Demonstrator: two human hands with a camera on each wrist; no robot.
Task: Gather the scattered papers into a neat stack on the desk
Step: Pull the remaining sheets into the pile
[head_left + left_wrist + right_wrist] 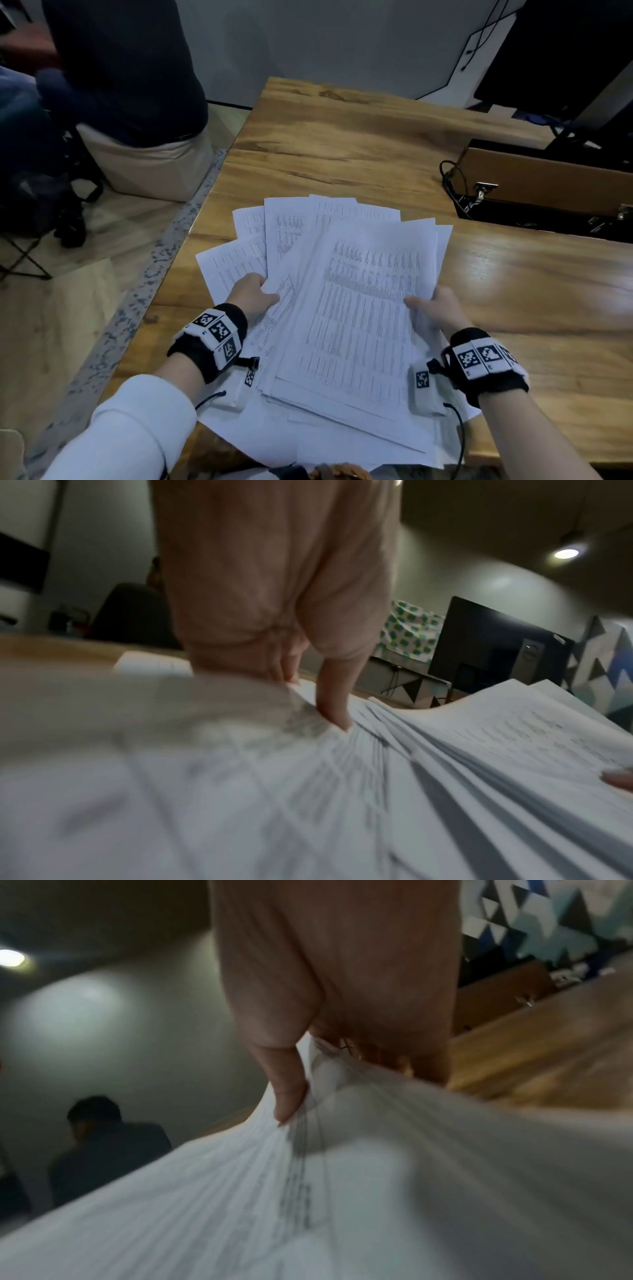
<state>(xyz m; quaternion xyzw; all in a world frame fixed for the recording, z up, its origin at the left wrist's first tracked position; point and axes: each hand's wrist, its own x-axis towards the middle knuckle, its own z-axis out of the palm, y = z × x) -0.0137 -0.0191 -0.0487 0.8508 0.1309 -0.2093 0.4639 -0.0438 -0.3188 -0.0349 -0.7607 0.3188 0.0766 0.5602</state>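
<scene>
The left hand [251, 296] gripped the left edge of the papers [346, 308], thumb on top and fingers beneath; the right hand [436, 308] pinched the right edge the same way. The papers were white printed sheets covered in dense rows of small text, fanned unevenly with corners sticking out at the far left. They sat at the near edge of the wooden tabletop [342, 137], their long axis running away from the person and leaning slightly right. The left wrist view showed the many layered sheet edges splayed under the thumb [334, 696], which the head view hid. The right wrist view showed the thumb [284, 1085] pressing into the bent bundle.
</scene>
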